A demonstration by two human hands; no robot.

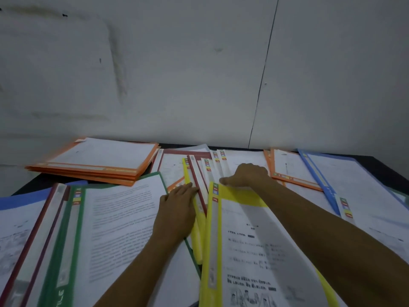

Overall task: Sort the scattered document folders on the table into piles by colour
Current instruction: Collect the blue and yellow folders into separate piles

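Head: flat left hand (pixel 174 213) touches red folder (pixel 195 180); right hand (pixel 247 176) grips yellow folder (pixel 234 193) edge.

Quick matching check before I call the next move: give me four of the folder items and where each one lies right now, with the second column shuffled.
Things
1. orange pile
2. green folder
3. yellow folder
4. blue folder

Places
A. near centre, under the right forearm
B. far left, stacked close to the wall
C. right side, slanted beside a single orange folder
D. near left, under the left hand

Pairs: 1-B, 2-D, 3-A, 4-C
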